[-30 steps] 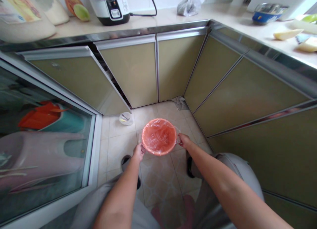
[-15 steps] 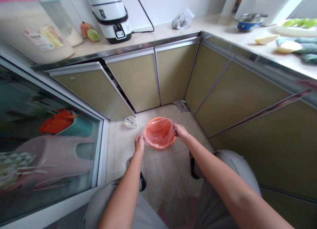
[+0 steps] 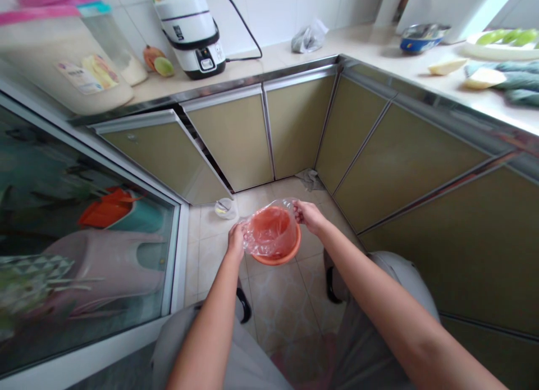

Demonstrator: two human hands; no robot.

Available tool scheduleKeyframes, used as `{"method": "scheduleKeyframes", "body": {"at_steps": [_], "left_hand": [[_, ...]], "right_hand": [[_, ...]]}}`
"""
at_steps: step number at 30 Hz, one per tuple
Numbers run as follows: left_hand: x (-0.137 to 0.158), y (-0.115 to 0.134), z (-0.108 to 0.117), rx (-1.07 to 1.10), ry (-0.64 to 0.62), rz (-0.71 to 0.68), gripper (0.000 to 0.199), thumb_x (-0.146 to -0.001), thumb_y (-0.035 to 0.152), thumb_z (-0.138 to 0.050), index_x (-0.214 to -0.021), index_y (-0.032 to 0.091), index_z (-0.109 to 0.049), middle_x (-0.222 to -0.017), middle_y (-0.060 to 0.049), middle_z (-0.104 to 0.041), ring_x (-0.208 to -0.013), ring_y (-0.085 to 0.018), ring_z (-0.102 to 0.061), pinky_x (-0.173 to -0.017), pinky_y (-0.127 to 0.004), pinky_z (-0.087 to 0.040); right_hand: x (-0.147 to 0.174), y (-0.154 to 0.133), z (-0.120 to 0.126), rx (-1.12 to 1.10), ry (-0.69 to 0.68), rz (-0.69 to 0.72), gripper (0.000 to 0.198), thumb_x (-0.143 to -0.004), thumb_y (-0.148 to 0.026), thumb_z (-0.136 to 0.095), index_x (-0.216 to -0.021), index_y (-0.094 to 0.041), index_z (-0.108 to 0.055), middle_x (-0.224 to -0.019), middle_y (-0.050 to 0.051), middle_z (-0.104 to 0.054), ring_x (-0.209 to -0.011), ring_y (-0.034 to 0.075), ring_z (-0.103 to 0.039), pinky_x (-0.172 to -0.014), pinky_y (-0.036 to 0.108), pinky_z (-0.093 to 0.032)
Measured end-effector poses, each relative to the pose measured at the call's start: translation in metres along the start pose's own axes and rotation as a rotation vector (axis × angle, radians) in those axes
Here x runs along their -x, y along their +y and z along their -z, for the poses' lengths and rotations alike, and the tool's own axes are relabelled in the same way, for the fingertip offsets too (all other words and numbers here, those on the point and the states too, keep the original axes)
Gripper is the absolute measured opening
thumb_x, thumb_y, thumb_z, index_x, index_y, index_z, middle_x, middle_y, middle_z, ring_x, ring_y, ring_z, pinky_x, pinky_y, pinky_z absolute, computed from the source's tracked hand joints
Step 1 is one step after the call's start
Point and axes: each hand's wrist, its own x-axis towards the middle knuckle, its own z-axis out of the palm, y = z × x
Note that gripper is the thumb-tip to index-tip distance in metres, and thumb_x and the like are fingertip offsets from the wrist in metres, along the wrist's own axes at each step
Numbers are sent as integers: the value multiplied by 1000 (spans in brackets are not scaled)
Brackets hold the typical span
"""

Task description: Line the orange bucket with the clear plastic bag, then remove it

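Note:
A clear plastic bag is stretched between my two hands, over an orange basin on the tiled floor. My left hand is closed on the bag's left edge. At the bag's upper right, my right hand pinches its edge. The basin's near rim shows below the plastic, and its inside is seen through the film. Whether part of the bag reaches down into the basin I cannot tell.
A small clear bowl stands on the floor by a cabinet door that hangs ajar. A grey cloth lies in the cabinet corner. Glass door framing borders the left. The counter bears a white appliance and a blue bowl.
The bag's edge has come up off the basin's rim, held in both hands. More of the basin's near and right rim now shows. The camera view has shifted slightly.

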Motion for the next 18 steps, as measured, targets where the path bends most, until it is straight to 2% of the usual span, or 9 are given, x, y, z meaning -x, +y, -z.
{"method": "scheduleKeyframes", "body": {"at_steps": [4, 7, 13, 18], "left_hand": [[29, 31, 5, 28, -50, -73, 41, -69, 42, -79, -98, 15, -69, -54, 11, -36, -48, -7, -36, -50, -21, -28], [65, 48, 16, 36, -106, -104, 45, -70, 42, -81, -103, 14, -72, -57, 9, -40, -54, -8, -41, -55, -21, -36], [160, 58, 46, 24, -222, -91, 48, -77, 44, -81, -113, 13, -76, -68, 2, -52, -68, -14, -51, -67, -27, -45], [232, 70, 73, 15, -249, -48, 51, -80, 46, -77, -123, 20, -75, -71, -2, -55, -73, -20, -55, -76, -35, -50]], "right_hand": [[32, -23, 3, 0, -55, 73, 32, -81, -45, -74, -71, -17, -60, -55, -3, -54, -47, 8, -45, -48, 21, -37], [73, -30, 14, -6, -74, 101, 36, -77, -50, -76, -74, -16, -66, -59, -1, -58, -51, 9, -49, -50, 22, -38], [181, -15, 47, 9, -113, 127, 46, -76, -61, -78, -76, -15, -71, -63, 5, -64, -55, 12, -53, -54, 25, -40], [260, 3, 69, -28, -109, 67, 50, -73, -67, -82, -74, -17, -75, -64, 8, -67, -56, 15, -56, -53, 27, -42]]}}
